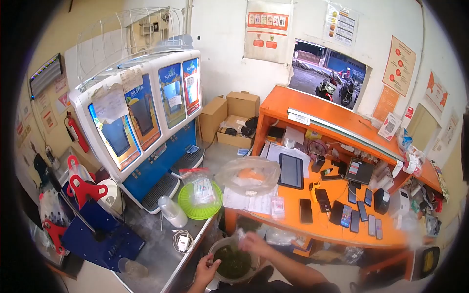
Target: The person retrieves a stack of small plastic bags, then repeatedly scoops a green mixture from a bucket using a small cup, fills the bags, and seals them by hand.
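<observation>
A round, pale tub [213, 248] with a dark green, leafy-looking mass [234, 262] inside stands low at the front, close to my body. My left hand [206, 269] grips its near-left rim, thumb toward the inside. Over the far-right rim is my right hand [256, 245], its fingers closed at a small, whitish, see-through piece [240, 235] that is too blurred to name. A spoon or handle cannot be made out in the green mass.
On the left counter are a green basket [183, 201], a white bottle [172, 211], a charger [183, 241] and a blue drink dispenser [159, 156]. The orange desk [288, 222] on the right holds a tablet [291, 171], several phones and a plastic bag [249, 176].
</observation>
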`<state>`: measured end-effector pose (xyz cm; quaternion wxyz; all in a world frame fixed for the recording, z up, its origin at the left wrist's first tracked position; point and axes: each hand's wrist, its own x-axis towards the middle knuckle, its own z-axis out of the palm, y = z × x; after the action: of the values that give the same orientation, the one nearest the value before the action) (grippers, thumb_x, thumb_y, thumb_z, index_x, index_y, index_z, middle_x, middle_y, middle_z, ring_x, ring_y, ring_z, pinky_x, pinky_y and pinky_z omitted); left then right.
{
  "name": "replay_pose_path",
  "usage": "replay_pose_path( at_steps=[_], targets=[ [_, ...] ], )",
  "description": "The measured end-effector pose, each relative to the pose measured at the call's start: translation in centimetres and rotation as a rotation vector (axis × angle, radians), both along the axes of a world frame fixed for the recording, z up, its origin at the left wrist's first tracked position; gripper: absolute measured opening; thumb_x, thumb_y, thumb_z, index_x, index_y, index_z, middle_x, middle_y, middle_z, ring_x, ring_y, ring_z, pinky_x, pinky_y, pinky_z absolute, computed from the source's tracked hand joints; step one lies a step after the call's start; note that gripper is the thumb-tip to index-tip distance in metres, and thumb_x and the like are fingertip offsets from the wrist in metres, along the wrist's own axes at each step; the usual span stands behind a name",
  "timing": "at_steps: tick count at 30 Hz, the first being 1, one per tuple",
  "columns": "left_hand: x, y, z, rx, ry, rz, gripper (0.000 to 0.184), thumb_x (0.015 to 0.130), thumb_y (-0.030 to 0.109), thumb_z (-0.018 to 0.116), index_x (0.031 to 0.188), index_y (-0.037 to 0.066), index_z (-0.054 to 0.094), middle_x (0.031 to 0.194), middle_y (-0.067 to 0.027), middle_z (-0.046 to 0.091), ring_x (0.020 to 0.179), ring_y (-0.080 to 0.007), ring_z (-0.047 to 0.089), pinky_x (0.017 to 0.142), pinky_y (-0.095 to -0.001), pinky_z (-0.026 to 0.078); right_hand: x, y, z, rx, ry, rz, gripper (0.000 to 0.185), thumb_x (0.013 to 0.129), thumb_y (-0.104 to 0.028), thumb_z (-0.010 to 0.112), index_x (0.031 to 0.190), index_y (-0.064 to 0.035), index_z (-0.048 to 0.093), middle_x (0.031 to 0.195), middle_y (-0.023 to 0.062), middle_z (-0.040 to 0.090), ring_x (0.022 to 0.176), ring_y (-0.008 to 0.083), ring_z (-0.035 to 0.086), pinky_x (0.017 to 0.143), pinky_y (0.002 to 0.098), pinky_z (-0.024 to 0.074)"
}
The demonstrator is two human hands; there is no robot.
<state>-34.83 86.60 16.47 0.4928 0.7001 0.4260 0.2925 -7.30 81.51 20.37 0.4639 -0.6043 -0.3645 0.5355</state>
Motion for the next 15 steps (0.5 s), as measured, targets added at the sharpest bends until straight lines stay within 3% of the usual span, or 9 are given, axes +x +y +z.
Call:
replay_pose_path(
  at_steps=[2,4,5,6,9,11,15],
  targets=[
    [-1.7,0.4,-2.3,-0.039,0.048,0.029,0.048,0.088,0.027,0.078,0.123,-0.002,0.064,0.108,-0.012,0.064,0.082,-0.0176,0.065,0.073,-0.0283,0.054,2.7,3.7,3.2,0.154,0.233,-0.326,0.013,0.104,-0.017,0.053,0.106,-0.0053,0.058,0.104,0.0094,0.067,0.09,0.0196,0.066,0.082,0.0344,0.0563],
    [-3.1,0.3,-6.7,-0.4,-0.205,-0.015,0.051,0.09,0.017,0.077,0.133,-0.001,0.057,0.117,-0.0147,0.067,0.104,-0.0213,0.066,0.089,-0.034,0.054,6.2,7.8,4.1,0.332,0.482,-0.459,0.027,0.106,-0.025,0.052,0.117,0.0003,0.054,0.115,0.0157,0.066,0.107,0.0269,0.067,0.088,0.0352,0.0544],
    [-3.1,-0.3,-3.5,-0.369,0.003,-0.009,0.048,0.092,0.015,0.074,0.132,-0.003,0.055,0.115,-0.013,0.067,0.099,-0.0192,0.067,0.088,-0.0323,0.054,7.3,9.3,5.4,0.304,0.471,-0.548,0.035,0.106,-0.026,0.051,0.13,0.0001,0.049,0.122,0.0174,0.064,0.11,0.0287,0.067,0.09,0.0382,0.054],
    [-3.1,-0.8,-3.3,-0.375,0.013,-0.013,0.048,0.092,0.015,0.074,0.132,-0.003,0.055,0.115,-0.013,0.067,0.099,-0.0192,0.067,0.088,-0.0323,0.054,8.2,9.9,5.2,0.297,0.477,-0.555,0.035,0.106,-0.026,0.051,0.13,0.0001,0.049,0.122,0.0174,0.064,0.11,0.0287,0.067,0.09,0.0382,0.054],
    [-3.8,-2.2,-4.0,-0.344,-0.028,-0.014,0.045,0.092,0.015,0.074,0.13,-0.003,0.056,0.112,-0.0119,0.067,0.094,-0.0183,0.067,0.087,-0.0316,0.054,10.6,9.0,1.0,0.299,0.304,-0.777,0.027,0.103,-0.025,0.056,0.117,-0.0016,0.06,0.115,0.0159,0.067,0.103,0.027,0.068,0.084,0.0388,0.0551],
    [-3.7,-2.3,-5.1,-0.373,-0.012,0.026,0.045,0.092,0.015,0.074,0.129,-0.003,0.057,0.109,-0.0109,0.068,0.091,-0.016,0.066,0.084,-0.0304,0.054,11.7,5.0,-2.5,-0.009,-0.452,-0.457,0.029,0.101,-0.029,0.058,0.101,-0.0015,0.068,0.107,0.0162,0.071,0.101,0.027,0.068,0.082,0.0377,0.0528],
    [-1.6,-2.5,-3.6,-0.343,0.029,0.025,0.042,0.092,0.015,0.073,0.128,-0.002,0.058,0.106,-0.0097,0.067,0.088,-0.0137,0.065,0.081,-0.0287,0.053,11.9,-1.2,-6.8,-0.16,-0.74,-0.629,0.021,0.096,-0.024,0.063,0.091,-0.0072,0.075,0.09,0.0114,0.07,0.089,0.0312,0.066,0.076,0.0402,0.0508]
  ],
)
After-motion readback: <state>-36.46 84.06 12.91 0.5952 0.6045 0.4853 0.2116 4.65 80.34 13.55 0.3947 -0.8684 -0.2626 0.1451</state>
